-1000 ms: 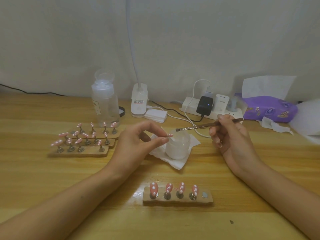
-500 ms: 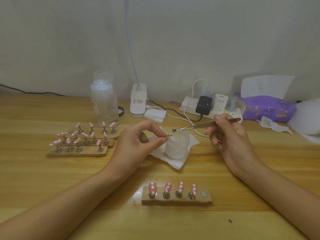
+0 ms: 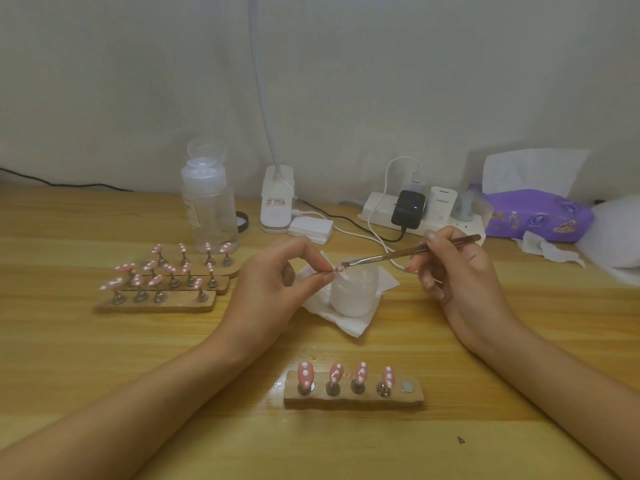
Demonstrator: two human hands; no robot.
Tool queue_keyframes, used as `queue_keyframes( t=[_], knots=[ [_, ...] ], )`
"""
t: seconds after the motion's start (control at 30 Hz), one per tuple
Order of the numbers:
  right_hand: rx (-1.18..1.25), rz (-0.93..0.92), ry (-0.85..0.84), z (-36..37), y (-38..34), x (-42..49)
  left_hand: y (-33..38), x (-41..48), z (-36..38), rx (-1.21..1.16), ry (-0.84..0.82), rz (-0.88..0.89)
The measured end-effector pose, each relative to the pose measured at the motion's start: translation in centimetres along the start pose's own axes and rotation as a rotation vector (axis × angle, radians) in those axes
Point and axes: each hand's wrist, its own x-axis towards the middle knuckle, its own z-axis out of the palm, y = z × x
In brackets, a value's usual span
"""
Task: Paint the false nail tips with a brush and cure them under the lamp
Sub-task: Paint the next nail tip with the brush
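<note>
Wooden table [image 3: 104, 358] — four holder strips [image 3: 346, 401], one brush [image 3: 408, 252]

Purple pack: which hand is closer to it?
Right. The right hand, holding the brush, sits left of the purple pack; the left hand, pinching a nail tip, is farther left, beyond the jar.

A home desk given over to nail art is suggested, rather than a salon. A plain wooden table [image 3: 104, 358] is set against a pale backdrop, possibly a hung sheet. Beyond the right hand [image 3: 460, 278], a power strip [image 3: 381, 211] crowded with chargers and a purple tissue pack [image 3: 540, 216] are seen. Beyond the left hand [image 3: 273, 289], a clear pump bottle [image 3: 207, 209] and wooden stands of pink nail tips [image 3: 156, 304] are ranged.
</note>
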Motion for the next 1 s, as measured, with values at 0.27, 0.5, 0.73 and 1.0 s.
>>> queue_keyframes(
  t=[0.27, 0.5, 0.73, 1.0],
  knots=[
    [-0.028, 0.004, 0.007, -0.01, 0.01, -0.04, 0.21, -0.03, 0.06, 0.050, -0.006, 0.018],
    [-0.049, -0.013, -0.018, 0.00, 0.08, -0.06, 0.17, -0.09, -0.08, 0.062, 0.002, 0.048],
    [-0.046, -0.039, -0.050, 0.05, 0.05, -0.09, 0.08, -0.08, -0.05, 0.071, 0.006, 0.049],
    [-0.050, -0.042, -0.050, 0.09, 0.02, -0.06, 0.04, -0.15, -0.03, 0.073, 0.010, 0.061]
  ],
)
